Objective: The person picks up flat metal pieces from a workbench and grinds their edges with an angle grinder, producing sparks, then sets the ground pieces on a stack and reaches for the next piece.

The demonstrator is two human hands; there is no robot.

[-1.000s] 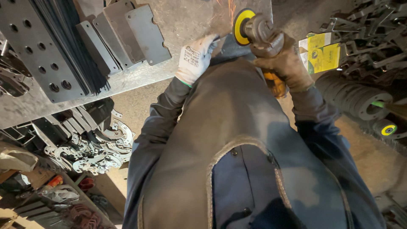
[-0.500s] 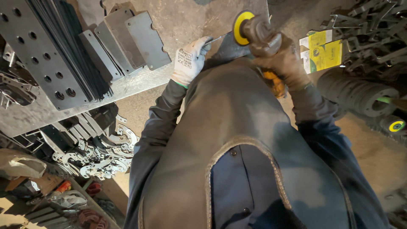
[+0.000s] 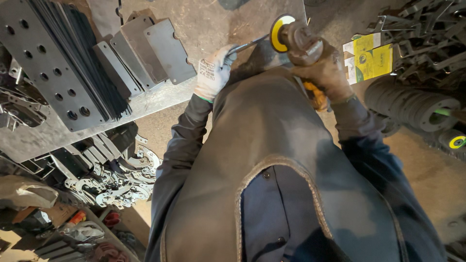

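Below me, the steel worktop (image 3: 204, 24) fills the upper view, a scuffed grey slab. On its left side lies a long perforated steel plate (image 3: 43, 68) with rows of round holes, and a fan of thin dark strips (image 3: 82, 58) leans across it. Just beside those sits a stack of smaller flat plates (image 3: 160, 48), overlapping each other. Under the worktop's left edge, a heap of curved cut-out steel parts (image 3: 121, 179) is piled on the floor. At the right, a stack of dark discs (image 3: 412, 106) lies on its side, with a yellow packet (image 3: 371, 58) above it.

My leather apron (image 3: 272, 160) covers the middle of the view. My right hand (image 3: 325, 73), in a brown leather glove, is clenched around the body of an angle grinder (image 3: 301, 41), whose yellow-centred disc (image 3: 280, 31) stands at the worktop's near edge. My left hand (image 3: 213, 73), in a white knit glove, has its fingers (image 3: 227, 56) closed on a thin metal piece (image 3: 247, 45) that runs up toward the disc; whether the two are touching, I cannot tell.
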